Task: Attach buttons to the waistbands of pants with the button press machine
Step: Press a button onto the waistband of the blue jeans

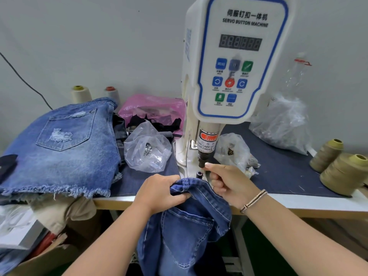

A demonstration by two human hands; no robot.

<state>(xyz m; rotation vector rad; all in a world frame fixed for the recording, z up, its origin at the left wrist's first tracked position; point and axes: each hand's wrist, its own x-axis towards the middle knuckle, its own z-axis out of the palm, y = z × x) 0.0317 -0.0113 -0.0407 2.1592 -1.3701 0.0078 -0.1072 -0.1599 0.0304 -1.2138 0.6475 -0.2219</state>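
Note:
The white servo button machine point(235, 62) stands at the table's middle; its black upper punch point(202, 159) hangs over a small black lower die point(199, 174). Dark blue jeans point(185, 226) hang over the table's front edge. My left hand point(159, 193) grips the bunched waistband point(184, 185) just in front of the die. My right hand point(227, 183) has curled fingers, thumb and forefinger pinched together right beside the punch tip; whatever they pinch is hidden. A clear bag of silver buttons point(147, 150) lies left of the machine.
A stack of light blue frayed denim shorts point(59, 148) fills the table's left. A pink bag point(153, 110), two clear bags point(233, 150) point(282, 124) and olive thread cones point(344, 172) sit around the machine. A cardboard box point(45, 257) stands below left.

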